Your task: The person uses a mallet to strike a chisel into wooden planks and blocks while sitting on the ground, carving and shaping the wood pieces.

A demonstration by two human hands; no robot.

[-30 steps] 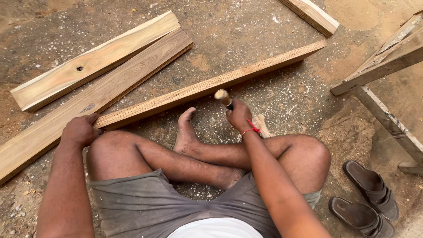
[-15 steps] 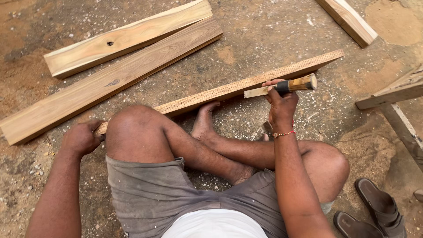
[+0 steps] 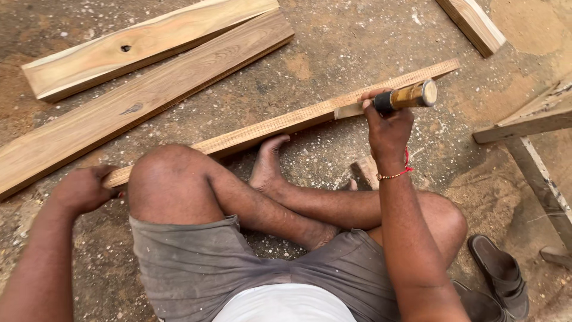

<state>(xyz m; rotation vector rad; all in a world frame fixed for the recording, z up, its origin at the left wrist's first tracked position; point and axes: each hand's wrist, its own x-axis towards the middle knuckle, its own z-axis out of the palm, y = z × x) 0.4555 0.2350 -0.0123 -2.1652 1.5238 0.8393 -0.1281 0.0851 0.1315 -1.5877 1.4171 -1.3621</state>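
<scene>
Across the sandy ground in front of the seated person lies a long narrow wooden strip (image 3: 286, 122), its upper face roughened with fine ridges, running from beside the raised left knee up and away to the right. The right hand (image 3: 388, 128) is wrapped fully closed around a chisel (image 3: 399, 98) with a yellowish wooden handle and a dark band, held just above the far part of the strip; the blade end lies along the strip's near edge, though whether the tip actually bites the wood cannot be told. A red thread and a thin bangle (image 3: 396, 173) circle that wrist. The left hand (image 3: 83, 189) is closed over the near end of the strip, pinning it at the ground beside the left knee. One bare foot (image 3: 268, 164) rests with its toes against the near edge of the strip about midway along.

Beyond the strip, on its far side, two broad planks (image 3: 149, 77) lie side by side, touching, the farther one paler with a dark knot hole. Another short plank (image 3: 473, 24) sits past the strip's far right end. Right of the strip stands part of a wooden frame (image 3: 530, 119), and nearer the person, by the right knee, lie dark sandals (image 3: 500, 283).
</scene>
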